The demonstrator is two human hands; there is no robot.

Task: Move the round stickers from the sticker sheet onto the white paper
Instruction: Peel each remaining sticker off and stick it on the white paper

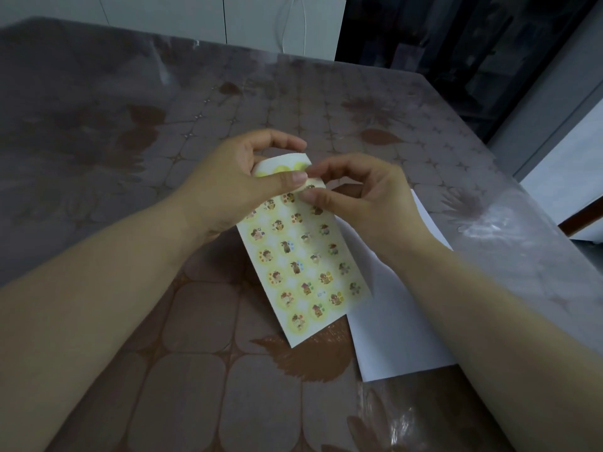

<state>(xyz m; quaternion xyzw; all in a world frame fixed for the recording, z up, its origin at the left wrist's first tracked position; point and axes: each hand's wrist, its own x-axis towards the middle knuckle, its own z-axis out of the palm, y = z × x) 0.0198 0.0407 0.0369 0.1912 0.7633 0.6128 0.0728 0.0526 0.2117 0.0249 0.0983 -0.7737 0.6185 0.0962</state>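
Sticker sheet (303,265): in the middle of the frame, its long side running from upper left down to lower right. Its top end is bent back between my hands.
Round stickers (295,267): yellow circles with small brown figures, in rows across the face of the sheet.
Left hand (235,181): I grip the top end of the sheet. My thumb (287,181) presses flat on its face and my fingers curl over the bent-back end.
Right hand (362,197): just right of my left hand. My index finger and thumb pinch one sticker (311,184) at the sheet's upper right corner, and the other fingers are loosely curled.
Pinched sticker: its edge looks raised off the backing, but I cannot tell how far it is peeled.
White paper (391,321): flat on the table, right of centre and lower in the frame. It lies partly under the sheet's right edge and partly under my right forearm.
Table (195,370): brown cloth with leaf and tile patterns under a clear glossy cover.
Top of frame: white cabinet fronts with a thin white cable (295,24) hanging in front of them.
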